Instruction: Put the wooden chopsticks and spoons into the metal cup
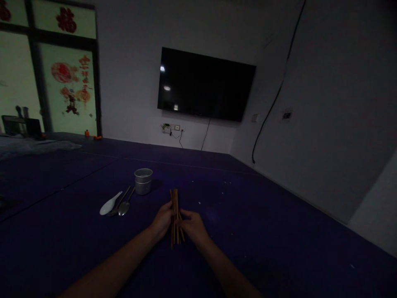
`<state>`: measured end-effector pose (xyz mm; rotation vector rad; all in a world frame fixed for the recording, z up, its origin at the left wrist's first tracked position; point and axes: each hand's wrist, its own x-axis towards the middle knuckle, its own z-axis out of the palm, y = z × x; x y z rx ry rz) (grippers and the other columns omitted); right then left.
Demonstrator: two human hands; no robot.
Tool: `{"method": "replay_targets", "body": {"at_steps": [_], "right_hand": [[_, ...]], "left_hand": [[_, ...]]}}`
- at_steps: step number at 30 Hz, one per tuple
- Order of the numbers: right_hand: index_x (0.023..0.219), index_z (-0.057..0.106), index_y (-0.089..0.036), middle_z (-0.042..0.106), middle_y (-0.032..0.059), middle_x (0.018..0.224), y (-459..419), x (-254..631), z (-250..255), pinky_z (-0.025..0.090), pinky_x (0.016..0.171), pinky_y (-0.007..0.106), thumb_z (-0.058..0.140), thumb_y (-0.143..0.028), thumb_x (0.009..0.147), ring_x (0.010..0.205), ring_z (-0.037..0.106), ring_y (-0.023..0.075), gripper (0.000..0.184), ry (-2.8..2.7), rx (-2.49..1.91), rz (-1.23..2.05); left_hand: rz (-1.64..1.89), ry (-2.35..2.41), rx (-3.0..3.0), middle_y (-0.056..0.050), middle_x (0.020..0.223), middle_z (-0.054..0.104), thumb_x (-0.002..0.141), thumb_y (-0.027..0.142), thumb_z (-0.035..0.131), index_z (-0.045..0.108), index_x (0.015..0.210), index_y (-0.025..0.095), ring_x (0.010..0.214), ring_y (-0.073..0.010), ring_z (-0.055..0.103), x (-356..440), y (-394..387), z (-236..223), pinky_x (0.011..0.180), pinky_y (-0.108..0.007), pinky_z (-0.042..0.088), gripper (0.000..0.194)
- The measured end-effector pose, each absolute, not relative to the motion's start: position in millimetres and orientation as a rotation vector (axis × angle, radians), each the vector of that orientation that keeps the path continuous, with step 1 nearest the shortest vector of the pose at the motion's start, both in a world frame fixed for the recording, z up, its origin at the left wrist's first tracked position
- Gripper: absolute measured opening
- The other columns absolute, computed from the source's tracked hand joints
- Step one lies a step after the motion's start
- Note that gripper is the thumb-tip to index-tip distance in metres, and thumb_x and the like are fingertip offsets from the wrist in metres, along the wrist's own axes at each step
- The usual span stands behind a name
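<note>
A bundle of several brown wooden chopsticks lies lengthwise on the dark blue floor mat. My left hand grips the bundle from its left side. My right hand presses against it from the right, fingers closed around the sticks. Both hands hold the bundle near its middle, and its far ends point away from me.
A small metal cup stands beyond the chopsticks. To its left lie a white ceramic spoon and two metal spoons. A black TV hangs on the far wall. A cable runs down the right wall.
</note>
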<state>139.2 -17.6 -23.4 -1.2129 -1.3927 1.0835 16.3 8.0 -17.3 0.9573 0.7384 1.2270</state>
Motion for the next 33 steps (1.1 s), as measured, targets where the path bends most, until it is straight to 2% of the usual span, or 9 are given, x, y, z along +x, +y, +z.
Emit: {"method": "replay_targets", "body": {"at_steps": [5,10,13,17,20,23,28,33], "right_hand": [[0.098,0.071,-0.015,0.068,0.0011,0.061,-19.7,140.2,-24.6,0.047,0.052,0.026,0.064,-0.027,0.068,0.057,0.062,0.0176,0.034,-1.498,-1.217,1.027],[0.095,0.071,-0.016,0.070,0.0014,0.071,-28.5,136.6,-14.1,0.047,0.056,0.025,0.054,-0.019,0.074,0.063,0.064,0.0172,0.027,-1.674,-1.160,0.871],[0.082,0.072,-0.017,0.069,0.0022,0.072,-33.8,134.5,-6.2,0.046,0.058,0.025,0.049,-0.013,0.075,0.067,0.064,0.0175,0.024,-1.764,-1.161,0.720],[0.065,0.067,-0.016,0.066,0.0027,0.066,-36.5,133.4,-2.9,0.042,0.057,0.023,0.047,-0.009,0.076,0.062,0.061,0.0153,0.024,-1.855,-1.252,0.470],[0.061,0.064,-0.016,0.064,0.0029,0.065,-35.0,132.9,-5.7,0.041,0.057,0.022,0.048,-0.006,0.075,0.061,0.060,0.0142,0.024,-1.893,-1.260,0.377],[0.061,0.064,-0.016,0.065,0.0026,0.067,-31.7,132.8,-10.8,0.042,0.060,0.022,0.048,-0.003,0.073,0.064,0.060,0.0139,0.023,-1.930,-1.234,0.358],[0.061,0.066,-0.017,0.067,0.0033,0.074,-25.6,134.6,-19.1,0.045,0.070,0.022,0.049,-0.001,0.070,0.075,0.063,0.0144,0.025,-1.974,-1.216,0.357],[0.065,0.070,-0.019,0.069,0.0047,0.083,-24.0,137.0,-19.5,0.046,0.075,0.024,0.052,-0.004,0.071,0.082,0.064,0.0156,0.025,-2.006,-1.251,0.335]], "left_hand": [[1.201,0.726,1.061,-0.002,0.073,0.066,0.056,0.006,0.056,0.067,0.094,0.015,0.069,-0.0164,0.059,15.0,5.2,-18.7,0.065,-0.024,0.044,0.040],[1.192,0.711,1.093,-0.002,0.072,0.067,0.060,0.008,0.062,0.066,0.101,0.016,0.072,-0.0179,0.061,16.2,8.4,-25.5,0.067,-0.026,0.047,0.043],[1.199,0.721,1.136,-0.002,0.072,0.067,0.061,0.009,0.062,0.066,0.100,0.017,0.078,-0.0196,0.062,16.8,9.3,-27.2,0.071,-0.027,0.048,0.040],[1.247,0.782,1.225,-0.004,0.088,0.069,0.062,0.007,0.059,0.068,0.096,0.018,0.097,-0.0225,0.060,17.8,9.0,-24.6,0.086,-0.032,0.046,0.037],[1.326,0.867,1.315,-0.007,0.109,0.066,0.062,0.005,0.057,0.069,0.095,0.018,0.115,-0.0238,0.052,18.1,10.1,-22.8,0.100,-0.034,0.037,0.038],[1.370,0.895,1.464,-0.007,0.123,0.059,0.062,0.004,0.055,0.069,0.095,0.019,0.123,-0.0232,0.045,17.0,13.4,-24.3,0.107,-0.034,0.029,0.039],[1.219,1.076,1.847,-0.012,0.133,0.051,0.070,0.007,0.045,0.063,0.110,0.013,0.128,-0.0221,0.040,13.8,18.5,-28.8,0.110,-0.040,0.025,0.044],[1.034,1.308,2.168,-0.011,0.129,0.054,0.076,0.008,0.038,0.063,0.107,0.015,0.126,-0.0213,0.043,9.4,15.8,-27.4,0.110,-0.042,0.027,0.041]]}}
